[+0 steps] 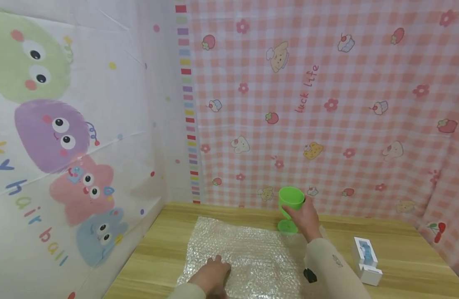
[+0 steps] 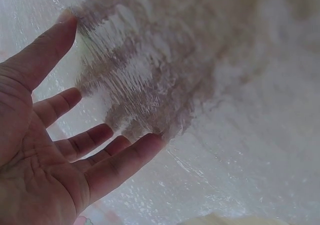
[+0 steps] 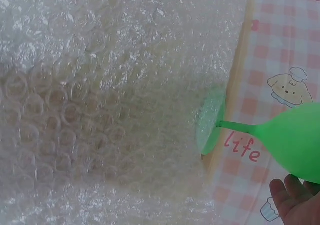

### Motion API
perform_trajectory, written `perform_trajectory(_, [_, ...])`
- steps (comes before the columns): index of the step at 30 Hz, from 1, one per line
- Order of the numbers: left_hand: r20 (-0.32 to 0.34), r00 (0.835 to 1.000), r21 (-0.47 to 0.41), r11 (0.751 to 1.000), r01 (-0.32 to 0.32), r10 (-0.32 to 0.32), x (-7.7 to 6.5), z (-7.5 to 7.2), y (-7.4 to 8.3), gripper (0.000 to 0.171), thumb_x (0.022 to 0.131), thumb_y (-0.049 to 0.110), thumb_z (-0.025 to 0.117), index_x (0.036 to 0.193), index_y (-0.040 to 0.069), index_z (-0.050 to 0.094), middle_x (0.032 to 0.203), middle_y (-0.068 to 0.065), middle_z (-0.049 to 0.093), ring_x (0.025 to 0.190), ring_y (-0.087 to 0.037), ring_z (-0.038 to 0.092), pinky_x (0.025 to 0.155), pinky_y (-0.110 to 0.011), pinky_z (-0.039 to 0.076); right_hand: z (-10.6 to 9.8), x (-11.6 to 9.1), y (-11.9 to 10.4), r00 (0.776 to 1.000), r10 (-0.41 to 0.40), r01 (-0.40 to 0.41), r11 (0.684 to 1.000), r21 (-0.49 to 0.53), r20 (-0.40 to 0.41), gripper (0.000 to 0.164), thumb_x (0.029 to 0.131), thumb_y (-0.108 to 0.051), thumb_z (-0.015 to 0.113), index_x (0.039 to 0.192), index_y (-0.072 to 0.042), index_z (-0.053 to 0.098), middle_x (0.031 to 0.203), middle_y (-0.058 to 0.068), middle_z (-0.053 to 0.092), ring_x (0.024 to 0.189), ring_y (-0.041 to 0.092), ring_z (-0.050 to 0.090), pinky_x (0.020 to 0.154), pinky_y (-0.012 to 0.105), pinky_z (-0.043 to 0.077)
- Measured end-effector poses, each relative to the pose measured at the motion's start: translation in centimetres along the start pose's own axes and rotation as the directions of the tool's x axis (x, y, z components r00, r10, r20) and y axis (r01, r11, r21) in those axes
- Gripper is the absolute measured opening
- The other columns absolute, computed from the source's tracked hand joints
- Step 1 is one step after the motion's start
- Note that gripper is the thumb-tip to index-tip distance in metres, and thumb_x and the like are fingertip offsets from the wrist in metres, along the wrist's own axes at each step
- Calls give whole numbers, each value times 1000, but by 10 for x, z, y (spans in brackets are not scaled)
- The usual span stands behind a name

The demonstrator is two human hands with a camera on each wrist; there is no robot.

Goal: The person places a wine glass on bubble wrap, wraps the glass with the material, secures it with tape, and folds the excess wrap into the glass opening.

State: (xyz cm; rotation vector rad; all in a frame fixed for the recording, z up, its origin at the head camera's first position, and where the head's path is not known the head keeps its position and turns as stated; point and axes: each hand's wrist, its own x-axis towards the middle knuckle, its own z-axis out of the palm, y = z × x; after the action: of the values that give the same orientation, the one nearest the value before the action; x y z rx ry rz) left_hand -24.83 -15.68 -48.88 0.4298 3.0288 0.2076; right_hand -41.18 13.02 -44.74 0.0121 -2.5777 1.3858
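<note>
A bright green goblet [image 1: 291, 197] stands upright at the far edge of a sheet of clear bubble wrap [image 1: 252, 253]. My right hand [image 1: 306, 218] grips its bowl from the right side. In the right wrist view, the foot of the goblet [image 3: 292, 140] is partly behind the edge of the wrap, and fingertips [image 3: 295, 192] touch the bowl. My left hand [image 1: 213, 275] lies low over the near left part of the bubble wrap. In the left wrist view, the fingers of the left hand [image 2: 55, 155] are spread and loosely bent, touching the wrap with their tips.
A white tape dispenser [image 1: 369, 272] with a blue roll sits on the wooden table [image 1: 155, 245] to the right. A small black object [image 1: 310, 275] lies beside the right sleeve. Printed cloths hang behind the table [image 1: 222, 124] and along its left side.
</note>
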Motion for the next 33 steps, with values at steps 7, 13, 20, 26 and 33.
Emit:
perform_trajectory(7, [-14,1000,4,1000,-21,21,-1,0,1,57,49,33,95,93,14,64,98,-10,56,92,-32,57,71,-46,56,-13,0,-3,998,-23,22,1000,-22,-59,96,87,-43,74,150,6,21,139,32,44,125,47,47,102,60,39])
perform_trajectory(13, [-6,1000,-19,1000,-15,15,0,-2,2,59,48,28,95,95,13,63,99,-11,54,91,-32,55,69,-46,57,-28,0,-11,992,-77,73,997,-40,-104,96,88,-45,73,151,4,21,141,29,44,125,45,47,101,60,41])
perform_trajectory(20, [3,1000,-33,999,-3,3,2,-3,2,61,49,24,95,99,11,63,103,-14,55,95,-36,56,74,-50,57,-50,-9,-27,986,-123,119,992,-44,-112,99,88,-52,71,154,0,18,143,27,42,124,44,48,98,60,43])
perform_trajectory(26, [5,1000,-38,999,-5,5,1,-6,3,61,50,25,96,99,10,63,100,-12,53,94,-36,55,73,-51,57,-65,-14,-37,988,-121,115,991,-64,-98,95,87,-58,68,149,0,26,131,25,50,113,40,55,91,56,47])
perform_trajectory(33, [22,1000,-62,998,-1,2,3,-8,6,61,50,23,96,98,10,61,101,-14,54,97,-39,57,75,-55,56,-77,-22,-39,997,-72,69,992,-109,-30,95,86,-61,66,146,3,29,124,24,53,104,37,57,83,50,51])
